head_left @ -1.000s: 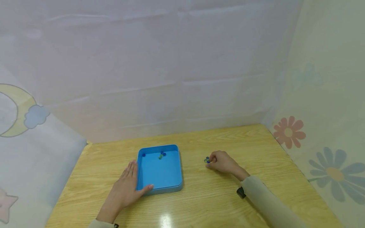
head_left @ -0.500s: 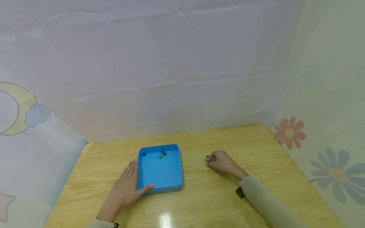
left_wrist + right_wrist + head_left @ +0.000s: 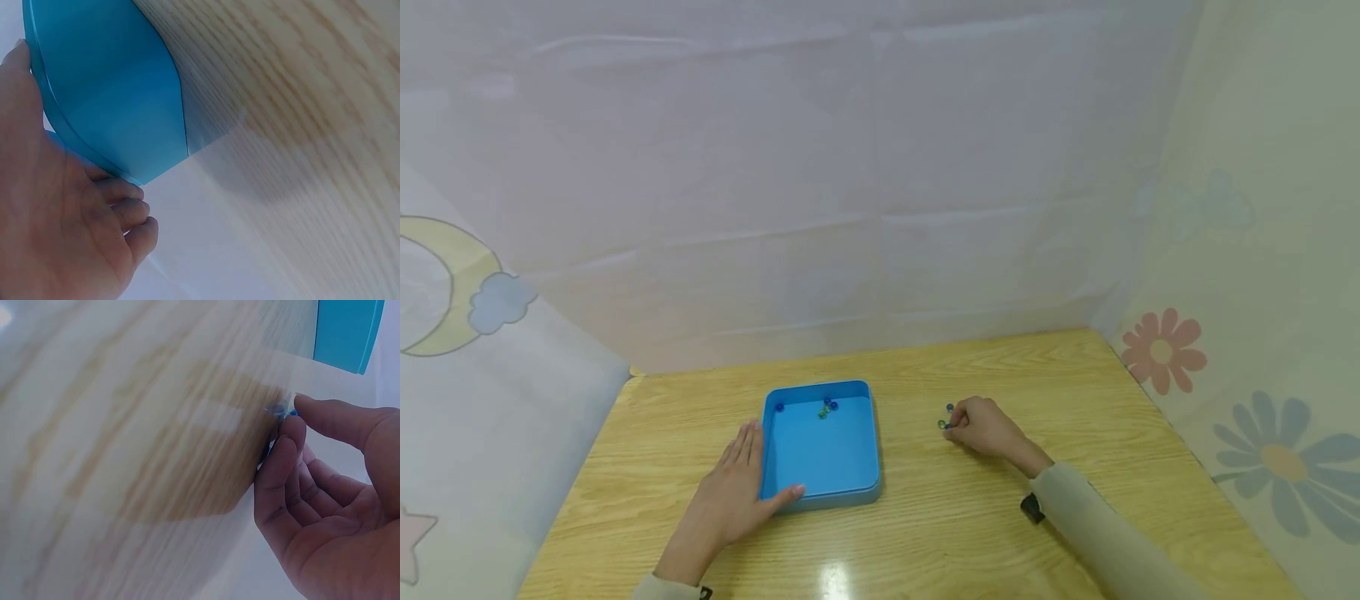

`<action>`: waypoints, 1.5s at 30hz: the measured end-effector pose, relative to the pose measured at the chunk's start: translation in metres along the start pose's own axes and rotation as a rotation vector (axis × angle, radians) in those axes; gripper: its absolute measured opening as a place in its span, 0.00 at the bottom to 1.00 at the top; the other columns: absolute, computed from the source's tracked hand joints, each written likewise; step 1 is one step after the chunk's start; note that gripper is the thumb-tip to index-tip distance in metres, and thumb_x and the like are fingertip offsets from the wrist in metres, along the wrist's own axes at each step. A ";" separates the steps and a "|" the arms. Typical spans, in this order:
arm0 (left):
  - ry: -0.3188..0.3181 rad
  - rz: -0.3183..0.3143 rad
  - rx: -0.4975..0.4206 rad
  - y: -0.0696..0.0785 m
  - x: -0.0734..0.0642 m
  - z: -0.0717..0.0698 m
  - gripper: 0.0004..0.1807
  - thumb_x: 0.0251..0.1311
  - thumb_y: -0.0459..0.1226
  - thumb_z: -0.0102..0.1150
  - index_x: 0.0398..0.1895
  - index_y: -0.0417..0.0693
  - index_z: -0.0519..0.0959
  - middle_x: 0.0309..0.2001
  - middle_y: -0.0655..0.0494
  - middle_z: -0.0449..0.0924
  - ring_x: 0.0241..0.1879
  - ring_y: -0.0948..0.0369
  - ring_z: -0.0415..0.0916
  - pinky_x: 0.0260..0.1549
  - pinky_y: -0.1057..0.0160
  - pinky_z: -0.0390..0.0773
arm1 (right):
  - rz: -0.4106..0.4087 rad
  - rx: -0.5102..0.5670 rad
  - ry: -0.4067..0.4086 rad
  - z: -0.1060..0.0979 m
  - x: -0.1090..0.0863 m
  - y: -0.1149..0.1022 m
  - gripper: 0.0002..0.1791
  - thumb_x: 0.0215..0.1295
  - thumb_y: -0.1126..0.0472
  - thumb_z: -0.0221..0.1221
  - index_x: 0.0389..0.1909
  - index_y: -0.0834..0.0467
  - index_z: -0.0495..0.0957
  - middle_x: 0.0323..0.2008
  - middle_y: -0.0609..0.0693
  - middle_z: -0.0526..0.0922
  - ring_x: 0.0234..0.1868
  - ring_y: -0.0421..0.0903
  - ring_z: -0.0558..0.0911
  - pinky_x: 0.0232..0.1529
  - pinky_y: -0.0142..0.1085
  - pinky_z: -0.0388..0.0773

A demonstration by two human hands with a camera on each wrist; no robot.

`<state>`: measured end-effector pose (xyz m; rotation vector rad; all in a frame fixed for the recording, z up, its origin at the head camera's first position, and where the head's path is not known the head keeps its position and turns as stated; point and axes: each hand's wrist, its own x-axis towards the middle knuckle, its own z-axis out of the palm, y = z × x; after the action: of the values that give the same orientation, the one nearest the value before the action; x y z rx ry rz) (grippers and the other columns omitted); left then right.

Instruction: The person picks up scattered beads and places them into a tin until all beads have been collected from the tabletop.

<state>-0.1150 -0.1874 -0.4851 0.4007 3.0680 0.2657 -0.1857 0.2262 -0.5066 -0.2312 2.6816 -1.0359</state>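
My left hand (image 3: 730,487) rests against the left side of a blue square tray (image 3: 871,442). Its fingers lie extended along the wall, and the thumb touches the front rim. In the left wrist view those fingers (image 3: 128,212) sit at the tray's outer wall. On the table to the right, my right hand (image 3: 988,427) pinches a blue glass marble (image 3: 292,413) between thumb and fingertips, low over the wood. A green marble (image 3: 942,424) lies just left of these fingertips, and another blue marble (image 3: 950,408) lies just behind them.
Several blue and yellow-green marbles (image 3: 827,407) sit together at the back of the tray, and one blue marble (image 3: 779,407) is in its back left corner. The wooden table (image 3: 917,533) meets a pale cloth backdrop (image 3: 760,208) behind and at both sides.
The marbles beside my right hand have spread apart: a blue one has shifted backward, away from the green one. The right hand stays almost in place; left hand and tray have not moved.
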 end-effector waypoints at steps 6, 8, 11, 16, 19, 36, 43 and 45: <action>0.019 0.009 0.011 0.000 0.000 0.001 0.67 0.51 0.80 0.40 0.77 0.34 0.47 0.78 0.38 0.47 0.78 0.42 0.47 0.75 0.42 0.58 | -0.004 -0.017 0.013 -0.001 -0.001 -0.001 0.07 0.62 0.59 0.66 0.34 0.59 0.83 0.28 0.47 0.82 0.27 0.41 0.78 0.28 0.32 0.76; 0.022 0.011 0.015 0.000 0.000 0.001 0.67 0.51 0.80 0.39 0.77 0.34 0.48 0.78 0.38 0.47 0.78 0.42 0.47 0.75 0.42 0.58 | -0.004 -0.021 0.012 -0.001 -0.001 -0.002 0.06 0.62 0.59 0.66 0.33 0.59 0.83 0.27 0.47 0.82 0.26 0.41 0.77 0.27 0.32 0.76; 0.026 0.014 0.020 0.000 0.000 0.001 0.67 0.51 0.79 0.39 0.77 0.34 0.48 0.79 0.38 0.46 0.78 0.42 0.47 0.75 0.42 0.57 | -0.006 -0.020 0.005 -0.002 -0.002 -0.003 0.07 0.62 0.59 0.66 0.32 0.60 0.83 0.25 0.47 0.81 0.24 0.41 0.76 0.25 0.31 0.74; 0.030 0.014 0.026 -0.001 0.000 0.002 0.67 0.51 0.80 0.39 0.77 0.34 0.48 0.78 0.38 0.46 0.78 0.42 0.47 0.75 0.42 0.57 | -0.031 -0.011 -0.013 -0.003 -0.003 -0.004 0.07 0.63 0.59 0.65 0.32 0.60 0.83 0.25 0.48 0.82 0.23 0.41 0.76 0.24 0.31 0.74; 0.031 0.013 0.026 0.000 0.000 0.001 0.67 0.51 0.79 0.40 0.77 0.34 0.48 0.78 0.38 0.47 0.78 0.42 0.47 0.75 0.42 0.57 | -0.046 -0.011 -0.016 -0.004 -0.003 -0.004 0.07 0.63 0.60 0.64 0.33 0.61 0.83 0.26 0.49 0.83 0.24 0.41 0.76 0.25 0.31 0.75; 0.024 0.011 0.028 0.000 0.000 0.003 0.66 0.52 0.78 0.42 0.77 0.34 0.48 0.78 0.38 0.47 0.78 0.42 0.47 0.75 0.42 0.58 | -0.041 -0.026 -0.004 -0.011 -0.005 -0.018 0.05 0.64 0.60 0.64 0.33 0.58 0.83 0.27 0.47 0.83 0.25 0.41 0.76 0.27 0.31 0.75; 0.021 0.008 0.024 0.000 0.000 0.002 0.67 0.51 0.79 0.40 0.77 0.34 0.48 0.78 0.38 0.46 0.78 0.42 0.48 0.75 0.42 0.58 | -0.064 -0.038 -0.009 -0.013 -0.004 -0.025 0.05 0.65 0.59 0.63 0.33 0.57 0.83 0.28 0.49 0.84 0.24 0.40 0.77 0.27 0.30 0.76; 0.020 0.008 0.025 0.000 0.000 0.002 0.67 0.51 0.79 0.40 0.77 0.34 0.48 0.78 0.38 0.47 0.78 0.42 0.48 0.75 0.42 0.58 | -0.074 -0.037 -0.011 -0.013 -0.002 -0.027 0.05 0.65 0.59 0.63 0.33 0.57 0.83 0.29 0.50 0.84 0.24 0.40 0.77 0.26 0.31 0.76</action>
<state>-0.1146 -0.1871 -0.4866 0.4133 3.0932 0.2331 -0.1860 0.2155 -0.4786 -0.3451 2.7023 -1.0037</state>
